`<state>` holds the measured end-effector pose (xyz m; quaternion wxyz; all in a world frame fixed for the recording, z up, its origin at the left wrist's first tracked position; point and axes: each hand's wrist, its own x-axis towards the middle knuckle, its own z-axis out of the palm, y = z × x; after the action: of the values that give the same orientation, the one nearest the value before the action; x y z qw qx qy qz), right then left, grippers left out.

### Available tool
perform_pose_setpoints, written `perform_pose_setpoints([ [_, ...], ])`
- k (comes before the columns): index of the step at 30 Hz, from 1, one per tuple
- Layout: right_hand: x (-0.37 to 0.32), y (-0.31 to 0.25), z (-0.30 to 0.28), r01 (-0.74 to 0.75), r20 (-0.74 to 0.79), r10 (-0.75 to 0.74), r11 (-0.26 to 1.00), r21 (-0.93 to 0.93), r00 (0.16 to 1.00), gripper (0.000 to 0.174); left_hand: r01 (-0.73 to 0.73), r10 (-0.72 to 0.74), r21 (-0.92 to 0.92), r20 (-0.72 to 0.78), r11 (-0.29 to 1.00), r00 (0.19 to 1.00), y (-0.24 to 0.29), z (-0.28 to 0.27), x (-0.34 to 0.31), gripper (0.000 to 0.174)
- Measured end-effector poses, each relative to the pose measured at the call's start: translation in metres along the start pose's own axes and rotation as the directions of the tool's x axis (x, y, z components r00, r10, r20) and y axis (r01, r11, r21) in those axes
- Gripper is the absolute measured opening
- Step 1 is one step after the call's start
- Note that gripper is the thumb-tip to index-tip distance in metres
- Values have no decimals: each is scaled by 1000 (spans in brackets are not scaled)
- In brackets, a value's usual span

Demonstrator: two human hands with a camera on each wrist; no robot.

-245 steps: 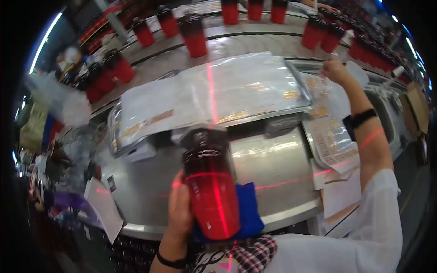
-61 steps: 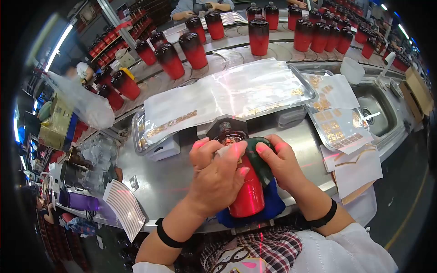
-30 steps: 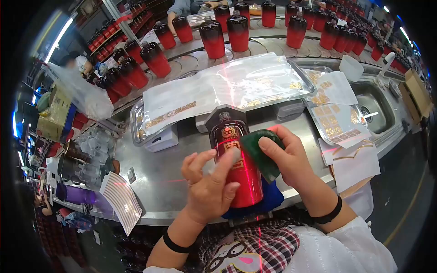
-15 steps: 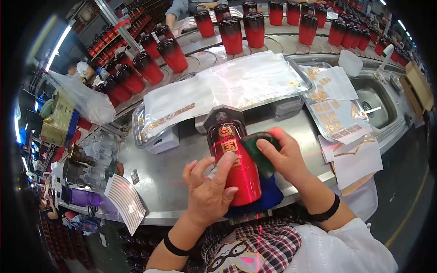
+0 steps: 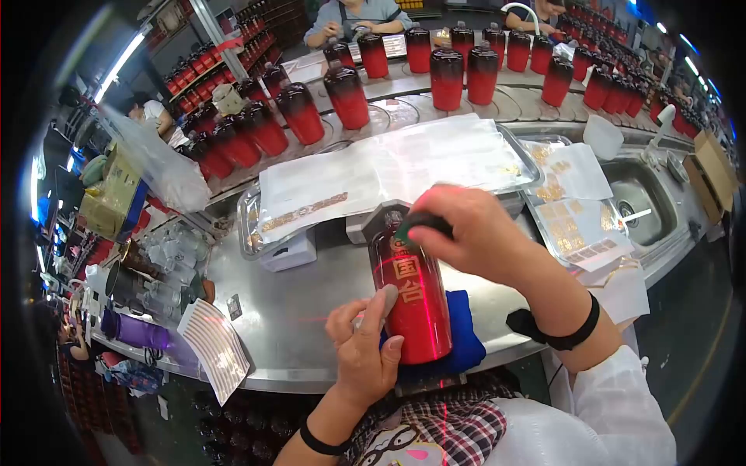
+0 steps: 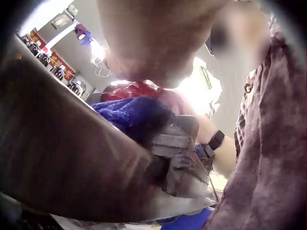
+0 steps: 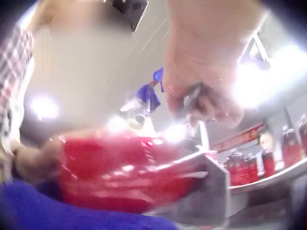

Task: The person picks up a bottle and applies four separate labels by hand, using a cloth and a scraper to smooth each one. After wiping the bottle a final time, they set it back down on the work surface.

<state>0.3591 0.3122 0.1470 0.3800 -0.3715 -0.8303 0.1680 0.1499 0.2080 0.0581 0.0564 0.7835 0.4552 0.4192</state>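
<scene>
A red bottle [image 5: 421, 330] with a dark top lies on a folded blue cloth [image 5: 466, 342], its neck toward a grey stand [image 5: 359, 225]. Gold characters [image 5: 406, 269] run down its front. My right hand [image 5: 478, 233] pinches a dark green scraper [image 5: 402, 231] and holds its edge at the gold emblem near the bottle's shoulder. Along the bottle's lower left side rests my left hand [image 5: 365, 353], a pale cover on its extended index fingertip. The right wrist view shows the red bottle [image 7: 124, 172] from the side, with the right hand [image 7: 206, 91] over its neck end.
Behind the bottle lies a metal tray [image 5: 252, 221] under white sheets with gold decals. More decal sheets [image 5: 567, 221] sit right, before a sink [image 5: 660, 186]. Bottles [image 5: 347, 101] line the conveyor, people beyond. A striped sheet [image 5: 214, 349] hangs over the left front edge.
The right hand with the scraper has moved up and left, from beside the bottle onto its shoulder. The left hand has shifted slightly down. Earlier, only the left hand held the bottle, without visible decals.
</scene>
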Motion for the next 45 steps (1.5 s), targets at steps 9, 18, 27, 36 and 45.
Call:
perform_pose_setpoints([
  [9, -30, 19, 31, -479, 60, 556, 651, 590, 829, 23, -246, 202, 153, 256, 957, 945, -14, -18, 52, 59],
  [18, -71, 32, 52, -444, -33, 649, 555, 703, 760, 26, -335, 307, 75, 255, 939, 917, -40, -17, 87, 53],
  [27, -76, 38, 51, -438, -71, 617, 631, 641, 784, 29, -469, 414, 100, 335, 878, 846, -37, -12, 99, 47],
  [36, -94, 19, 27, -424, -99, 515, 787, 448, 851, 25, -405, 348, 76, 383, 911, 855, -2, -18, 36, 44],
  [45, -99, 23, -30, -225, -216, 260, 959, 174, 941, 32, -202, 184, 30, 300, 979, 936, 2, -19, 8, 47],
])
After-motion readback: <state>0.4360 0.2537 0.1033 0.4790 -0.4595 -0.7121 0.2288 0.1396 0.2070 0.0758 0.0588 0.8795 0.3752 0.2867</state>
